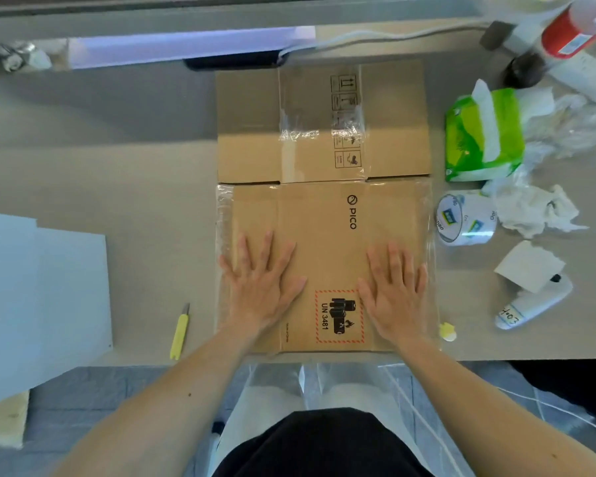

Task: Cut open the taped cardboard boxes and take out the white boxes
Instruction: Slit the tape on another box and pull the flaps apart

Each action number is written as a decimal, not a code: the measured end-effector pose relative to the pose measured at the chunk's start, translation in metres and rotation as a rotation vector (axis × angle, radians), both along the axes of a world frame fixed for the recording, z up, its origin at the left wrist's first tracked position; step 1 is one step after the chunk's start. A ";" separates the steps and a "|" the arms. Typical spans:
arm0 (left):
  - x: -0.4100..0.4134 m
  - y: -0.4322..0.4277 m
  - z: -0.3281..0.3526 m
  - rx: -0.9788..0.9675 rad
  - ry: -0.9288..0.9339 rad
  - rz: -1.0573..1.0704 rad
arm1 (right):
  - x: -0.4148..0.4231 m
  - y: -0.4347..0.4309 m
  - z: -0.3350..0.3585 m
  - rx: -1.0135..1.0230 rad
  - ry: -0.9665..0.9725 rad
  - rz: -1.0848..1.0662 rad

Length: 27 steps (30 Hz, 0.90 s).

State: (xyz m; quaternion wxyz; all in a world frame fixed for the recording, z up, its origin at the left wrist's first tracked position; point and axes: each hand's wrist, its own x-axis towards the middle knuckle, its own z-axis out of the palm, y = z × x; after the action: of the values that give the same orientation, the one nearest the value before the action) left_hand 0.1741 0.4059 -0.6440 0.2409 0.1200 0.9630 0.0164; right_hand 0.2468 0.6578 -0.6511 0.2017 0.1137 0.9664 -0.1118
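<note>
A brown cardboard box (324, 242) marked PICO and UN 3481 lies flat at the table's front edge, with clear tape along its sides. Its far flap (320, 125) is folded back flat, with torn clear tape on it. My left hand (260, 287) rests palm down on the box's left part, fingers spread and straight. My right hand (394, 292) lies the same way on the right part. A yellow utility knife (179, 333) lies on the table left of the box, apart from both hands. At the far left lie white boxes (42, 297).
Right of the box stand a roll of clear tape (467, 218), a green tissue pack (484, 136), crumpled tissues (537, 211) and a white marker-labelled tube (534, 306). A red-labelled bottle (572, 27) and cables lie at the back right. The table's front edge (152, 361) runs just below the box.
</note>
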 end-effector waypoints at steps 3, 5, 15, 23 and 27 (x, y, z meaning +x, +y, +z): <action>0.002 0.001 -0.010 -0.018 0.042 -0.006 | 0.001 -0.003 -0.005 0.030 0.051 -0.004; 0.004 0.000 -0.014 -0.016 0.056 -0.002 | 0.001 -0.003 -0.008 0.047 0.063 0.004; -0.014 -0.004 0.010 0.046 -0.132 0.008 | -0.010 -0.006 0.013 0.002 -0.056 -0.037; -0.120 -0.041 0.046 0.420 -0.026 0.620 | -0.121 0.012 0.050 -0.250 0.026 -0.438; -0.157 -0.037 0.050 0.550 -0.136 0.873 | -0.156 0.030 0.051 -0.375 0.012 -0.739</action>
State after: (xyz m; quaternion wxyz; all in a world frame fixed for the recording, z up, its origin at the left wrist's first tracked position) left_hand 0.0171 0.3693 -0.5938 0.2333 -0.2351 0.8656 0.3755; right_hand 0.0910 0.6878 -0.6001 0.1595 0.4136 0.8245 -0.3516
